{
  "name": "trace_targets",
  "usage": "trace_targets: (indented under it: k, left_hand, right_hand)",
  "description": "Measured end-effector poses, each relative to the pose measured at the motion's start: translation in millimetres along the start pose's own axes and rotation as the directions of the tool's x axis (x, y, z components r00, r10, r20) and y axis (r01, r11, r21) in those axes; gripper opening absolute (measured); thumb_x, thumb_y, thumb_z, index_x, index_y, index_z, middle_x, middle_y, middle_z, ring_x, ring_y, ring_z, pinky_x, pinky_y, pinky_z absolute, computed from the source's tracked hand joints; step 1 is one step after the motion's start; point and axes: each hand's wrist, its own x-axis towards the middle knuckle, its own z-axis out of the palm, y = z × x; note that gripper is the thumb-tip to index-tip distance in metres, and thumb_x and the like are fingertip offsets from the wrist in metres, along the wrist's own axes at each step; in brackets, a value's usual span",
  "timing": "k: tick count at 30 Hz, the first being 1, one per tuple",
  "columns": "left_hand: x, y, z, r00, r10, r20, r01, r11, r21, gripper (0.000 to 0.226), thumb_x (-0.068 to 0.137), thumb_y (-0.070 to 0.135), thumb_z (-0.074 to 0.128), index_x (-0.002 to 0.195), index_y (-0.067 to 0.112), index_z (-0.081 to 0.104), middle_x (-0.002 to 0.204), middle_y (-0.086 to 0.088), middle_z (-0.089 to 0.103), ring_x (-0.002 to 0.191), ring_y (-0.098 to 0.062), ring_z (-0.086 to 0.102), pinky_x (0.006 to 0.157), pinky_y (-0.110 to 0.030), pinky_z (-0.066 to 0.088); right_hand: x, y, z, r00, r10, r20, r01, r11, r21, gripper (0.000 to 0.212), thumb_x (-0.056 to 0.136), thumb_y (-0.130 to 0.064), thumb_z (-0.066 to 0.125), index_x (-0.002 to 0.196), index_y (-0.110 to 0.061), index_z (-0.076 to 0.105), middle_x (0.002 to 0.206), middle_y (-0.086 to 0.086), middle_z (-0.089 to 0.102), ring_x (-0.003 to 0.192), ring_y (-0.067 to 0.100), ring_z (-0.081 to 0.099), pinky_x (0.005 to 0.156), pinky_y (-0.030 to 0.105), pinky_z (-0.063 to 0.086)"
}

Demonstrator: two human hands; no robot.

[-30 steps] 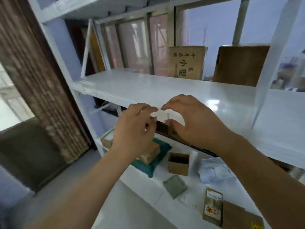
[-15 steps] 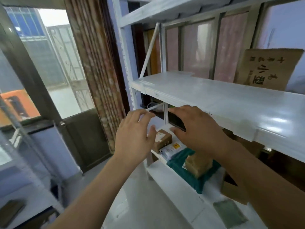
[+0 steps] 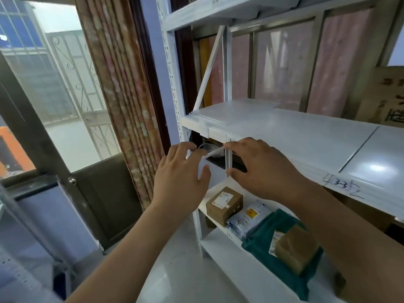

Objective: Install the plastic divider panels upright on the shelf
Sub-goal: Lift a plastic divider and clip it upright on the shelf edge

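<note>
The white metal shelf (image 3: 295,136) runs across the right half of the view at chest height. A few pale, translucent plastic panels (image 3: 238,109) lie flat in a stack at its left end. My left hand (image 3: 181,178) hovers in front of the shelf's left corner post, fingers spread, with nothing in it. My right hand (image 3: 260,167) is cupped just before the shelf's front edge, fingers at the edge and thumb below it; I see nothing between them. A thin dark line (image 3: 358,149) crosses the shelf board further right.
A white diagonal brace (image 3: 208,68) rises at the shelf's left end. On the lower shelf sit a small cardboard box (image 3: 224,203), a plastic mailer (image 3: 247,219) and a green bag (image 3: 269,246) with a taped box on it. A printed carton (image 3: 384,99) stands at the back right. A curtain (image 3: 122,84) hangs left.
My view and both hands have shifted left along the shelf's front edge to its left end. The hands, earlier close together at the edge, are now further apart with fingers spread.
</note>
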Motion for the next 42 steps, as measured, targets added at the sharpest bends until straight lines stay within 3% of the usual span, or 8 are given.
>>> trace_targets:
  k: [7,17,24,29,33,37,39,42]
  left_hand:
    - [82,-30,73,0.999,0.046,-0.025,-0.047,0.999,-0.025,0.030,0.098,0.032,0.066,0.127,0.023,0.069,0.134,0.001,0.060,0.125,-0.023,0.055,0.096,-0.045,0.054]
    - [201,-80,146,0.994,0.096,0.043,-0.095,0.995,-0.019,0.033,0.102,0.033,0.061,0.135,0.027,0.064,0.137,0.010,0.065,0.129,-0.015,0.058,0.107,-0.041,0.052]
    - [259,-122,189,0.983,0.153,0.098,-0.149,0.988,-0.038,0.061,0.080,-0.004,0.076,0.134,0.024,0.067,0.135,0.005,0.069,0.129,-0.023,0.061,0.107,-0.051,0.054]
    - [315,-167,235,0.962,0.255,0.095,-0.245,0.964,-0.107,0.052,0.095,0.010,0.075,0.139,0.033,0.061,0.141,0.014,0.063,0.135,-0.015,0.054,0.114,-0.043,0.045]
    - [354,-191,273,0.906,0.413,0.090,-0.383,0.892,-0.241,0.047,0.096,0.028,0.079,0.139,0.035,0.062,0.140,0.015,0.063,0.134,-0.013,0.053,0.114,-0.041,0.044]
    - [387,-210,306,0.780,0.615,0.118,-0.541,0.756,-0.369,0.049,0.094,0.043,0.076,0.140,0.040,0.060,0.145,0.017,0.059,0.138,-0.011,0.050,0.117,-0.040,0.041]
    - [405,-218,321,0.714,0.680,0.169,-0.536,0.686,-0.492,0.048,0.096,0.051,0.072,0.141,0.042,0.059,0.148,0.020,0.056,0.139,-0.006,0.048,0.121,-0.037,0.040]
    - [427,-225,339,0.647,0.711,0.274,-0.421,0.633,-0.649,0.059,0.089,0.065,0.066,0.144,0.043,0.058,0.155,0.022,0.048,0.147,-0.001,0.038,0.127,-0.031,0.029]
  right_hand:
    - [90,42,37,1.000,0.022,0.016,-0.021,1.000,-0.022,0.065,0.094,-0.052,0.059,0.154,-0.032,0.041,0.153,0.001,0.049,0.132,0.026,0.051,0.103,0.049,0.049]
    - [223,89,89,1.000,-0.007,0.019,0.008,0.999,-0.040,0.065,0.090,-0.059,0.060,0.148,-0.036,0.040,0.144,-0.002,0.056,0.122,0.022,0.059,0.095,0.040,0.051]
    - [271,94,116,0.995,0.075,0.063,-0.073,0.997,-0.026,0.070,0.091,-0.064,0.058,0.152,-0.037,0.036,0.151,-0.004,0.052,0.129,0.023,0.057,0.104,0.044,0.049]
    - [280,101,124,0.979,0.195,0.060,-0.193,0.980,-0.039,0.067,0.095,-0.062,0.053,0.154,-0.041,0.030,0.158,-0.008,0.043,0.138,0.021,0.048,0.111,0.044,0.042]
    - [299,99,125,0.947,0.317,0.045,-0.311,0.944,-0.112,0.065,0.098,-0.056,0.050,0.156,-0.040,0.026,0.163,-0.007,0.036,0.144,0.023,0.039,0.115,0.046,0.036]
    - [327,86,131,0.908,0.419,0.003,-0.414,0.900,-0.138,0.063,0.098,-0.057,0.048,0.156,-0.039,0.030,0.159,-0.008,0.042,0.140,0.022,0.042,0.114,0.045,0.037]
    - [338,83,138,0.886,0.463,-0.006,-0.457,0.874,-0.164,0.064,0.098,-0.060,0.047,0.156,-0.040,0.030,0.159,-0.008,0.043,0.143,0.022,0.039,0.116,0.045,0.035]
    - [345,85,147,0.864,0.501,0.057,-0.455,0.823,-0.340,0.072,0.096,-0.069,0.042,0.160,-0.042,0.021,0.169,-0.010,0.026,0.158,0.021,0.010,0.127,0.051,0.009]
